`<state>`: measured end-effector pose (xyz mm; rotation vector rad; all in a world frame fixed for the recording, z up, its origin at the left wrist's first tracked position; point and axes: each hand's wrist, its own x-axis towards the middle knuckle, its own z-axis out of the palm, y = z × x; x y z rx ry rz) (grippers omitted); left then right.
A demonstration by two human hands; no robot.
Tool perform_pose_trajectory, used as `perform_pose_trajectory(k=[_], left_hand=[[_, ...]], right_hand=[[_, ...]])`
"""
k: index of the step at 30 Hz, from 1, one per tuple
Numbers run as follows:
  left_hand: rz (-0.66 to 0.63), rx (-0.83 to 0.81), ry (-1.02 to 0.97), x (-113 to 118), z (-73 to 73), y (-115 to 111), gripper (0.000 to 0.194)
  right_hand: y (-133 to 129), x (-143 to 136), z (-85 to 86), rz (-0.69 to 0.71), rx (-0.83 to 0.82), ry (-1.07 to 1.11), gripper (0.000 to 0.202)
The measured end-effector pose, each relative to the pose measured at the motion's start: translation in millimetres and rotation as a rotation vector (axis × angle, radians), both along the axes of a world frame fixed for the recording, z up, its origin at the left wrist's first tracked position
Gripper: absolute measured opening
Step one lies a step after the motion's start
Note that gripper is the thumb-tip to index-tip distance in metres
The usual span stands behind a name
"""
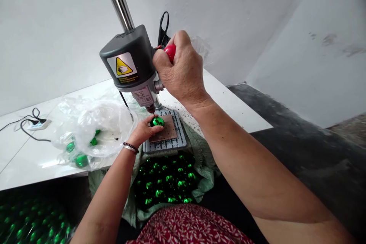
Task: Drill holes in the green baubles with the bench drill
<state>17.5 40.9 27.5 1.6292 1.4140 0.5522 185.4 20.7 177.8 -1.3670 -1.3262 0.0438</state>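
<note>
A glossy, mirror-bright green ball, its surface broken by dark reflections and a pale highlight, sits directly below the drill chuck on a thin pinkish-brown board. What shows of its outline is round, so no long axis stands out, and I cannot tell which way it points. The left hand grips it from the side, the thumb along its near edge and the fingers curled around its far side; a dark beaded bracelet and a silvery bangle circle that wrist. The board lies on a grey slotted base plate, with dark shavings scattered on the white table beside it. Above, the right hand is closed around the red ball knob on the dark grey drill press head, which bears a yellow warning triangle and is joined to a shiny tilted column. Many similar green balls fill an open woven sack just in front of the base plate. To the left, a crumpled clear plastic bag surrounds several green pieces.
</note>
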Motion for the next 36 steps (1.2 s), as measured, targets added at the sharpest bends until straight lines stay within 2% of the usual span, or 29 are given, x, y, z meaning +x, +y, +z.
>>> perform_pose_trajectory(k=[3, 6, 14, 18, 22, 27, 33, 36], left_hand=[[-0.013, 0.032, -0.002, -2, -2.9, 0, 0.065], [0.033, 0.030, -0.046, -2, -8.2, -3, 0.066], [0.113, -0.172, -0.291, -14, -13.1, 1, 0.057], [0.119, -0.194, -0.339, -17, -12.5, 2, 0.057], [0.104, -0.167, -0.305, -13, -11.0, 1, 0.054], [0.105, -0.070, -0.155, -3, -10.4, 0, 0.062], [0.059, 0.157, 0.038, 8, -13.1, -8, 0.054], [0.070, 0.155, 0.027, 10, -17.9, -9, 0.053]], right_hand=[[0, 0, -0.7, 0.012, -0.007, 0.006, 0.021], [0, 0, -1.8, 0.043, 0.023, 0.019, 0.017], [2, 3, -0.9, 0.005, 0.015, -0.037, 0.027], [2, 3, -1.2, 0.013, 0.040, -0.039, 0.027], [2, 2, -0.7, 0.012, 0.017, -0.040, 0.025], [2, 2, -1.5, 0.012, 0.012, -0.040, 0.026], [1, 2, -0.5, 0.006, 0.013, -0.033, 0.028], [0, 2, 1.4, -0.012, -0.004, -0.036, 0.027]])
